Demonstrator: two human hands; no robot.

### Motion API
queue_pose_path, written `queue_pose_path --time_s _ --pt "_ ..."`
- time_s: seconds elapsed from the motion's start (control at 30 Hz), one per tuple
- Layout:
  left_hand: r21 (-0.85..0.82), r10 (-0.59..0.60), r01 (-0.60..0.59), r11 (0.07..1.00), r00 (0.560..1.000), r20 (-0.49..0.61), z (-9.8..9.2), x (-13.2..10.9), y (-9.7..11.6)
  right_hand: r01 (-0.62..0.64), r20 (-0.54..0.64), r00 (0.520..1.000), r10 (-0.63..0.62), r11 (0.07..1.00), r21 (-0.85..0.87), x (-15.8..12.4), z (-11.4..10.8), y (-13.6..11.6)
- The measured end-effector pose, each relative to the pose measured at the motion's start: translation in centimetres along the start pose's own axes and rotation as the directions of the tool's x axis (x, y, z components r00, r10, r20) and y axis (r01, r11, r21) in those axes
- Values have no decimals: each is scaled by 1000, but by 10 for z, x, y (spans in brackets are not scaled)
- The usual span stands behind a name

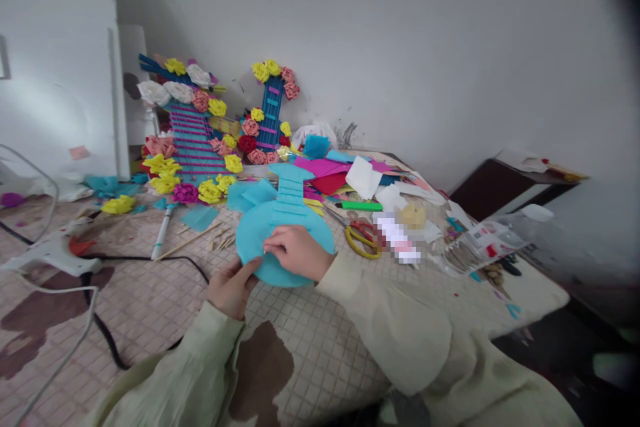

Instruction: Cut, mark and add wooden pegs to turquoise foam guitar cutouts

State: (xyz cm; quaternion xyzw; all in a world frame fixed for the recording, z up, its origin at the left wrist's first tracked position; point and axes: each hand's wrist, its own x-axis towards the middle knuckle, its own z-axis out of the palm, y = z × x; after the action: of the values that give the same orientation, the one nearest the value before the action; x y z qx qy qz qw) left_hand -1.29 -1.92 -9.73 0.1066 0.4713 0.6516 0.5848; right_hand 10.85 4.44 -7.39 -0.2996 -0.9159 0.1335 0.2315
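Observation:
A light-blue cutout with a round body and a short ridged neck lies on the table in front of me. My left hand grips its near left edge, thumb on top and fingers partly hidden. My right hand is over the round body, its thumb and forefinger pinched close to my left thumb. A tiny pale bit shows at the right fingertips, too small to name. Short wooden sticks lie left of the cutout. Scissors with red and yellow handles lie to its right.
Two flower-trimmed pieces stand against the wall. A white glue gun with cables sits at left, near a marker. Coloured paper, a green box cutter and a clear plastic bottle are at right.

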Motion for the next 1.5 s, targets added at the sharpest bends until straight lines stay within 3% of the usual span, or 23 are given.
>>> queue_pose_path --time_s 0.6,1.0,1.17,1.27,1.4,1.5 --pt "-8 -7 7 1000 1000 26 -3 4 -5 -7 -112 994 15 997 72 -11 8 -1" --pt "-35 -54 53 998 998 -19 1 3 -5 -17 -95 995 21 999 44 -12 10 -3" --pt "-64 5 -7 998 999 -34 2 2 -2 22 -163 987 -2 992 121 -11 -3 -6" --pt "-91 64 -69 993 996 -61 3 2 3 9 -349 935 65 978 209 -11 -23 -8" --pt "-121 111 -120 985 990 -83 5 1 7 -134 -581 781 230 970 203 -21 -40 5" --pt "-127 124 -133 983 989 -77 4 0 6 -310 -596 692 407 913 265 -34 -31 24"
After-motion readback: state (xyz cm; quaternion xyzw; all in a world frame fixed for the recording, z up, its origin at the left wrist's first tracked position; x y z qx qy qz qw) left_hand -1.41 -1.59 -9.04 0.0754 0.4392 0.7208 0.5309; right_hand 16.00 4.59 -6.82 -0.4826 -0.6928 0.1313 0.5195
